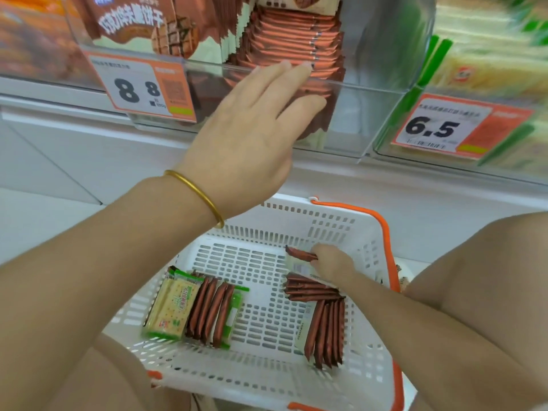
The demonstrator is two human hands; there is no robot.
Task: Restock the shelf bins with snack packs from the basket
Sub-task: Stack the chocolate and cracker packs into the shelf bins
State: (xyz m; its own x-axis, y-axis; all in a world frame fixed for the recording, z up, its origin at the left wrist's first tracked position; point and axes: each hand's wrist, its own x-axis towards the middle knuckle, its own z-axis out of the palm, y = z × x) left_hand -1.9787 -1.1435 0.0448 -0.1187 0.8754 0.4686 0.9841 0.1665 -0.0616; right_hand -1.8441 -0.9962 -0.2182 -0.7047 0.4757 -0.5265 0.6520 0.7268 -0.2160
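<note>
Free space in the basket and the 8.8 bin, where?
Basket: bare floor down the middle, between the left packs and the brown stacks by the right wall; also the far-left corner. Clear bin: gap right of the stacked packs. Crowded: right wall, where the right hand pinches a pack.

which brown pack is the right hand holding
The lone brown pack by the far basket wall, pinched by the right hand; other brown packs sit in bunches.

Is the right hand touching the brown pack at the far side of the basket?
Touching. The head view shows the right hand pinching one end of the brown pack inside the basket.
</note>
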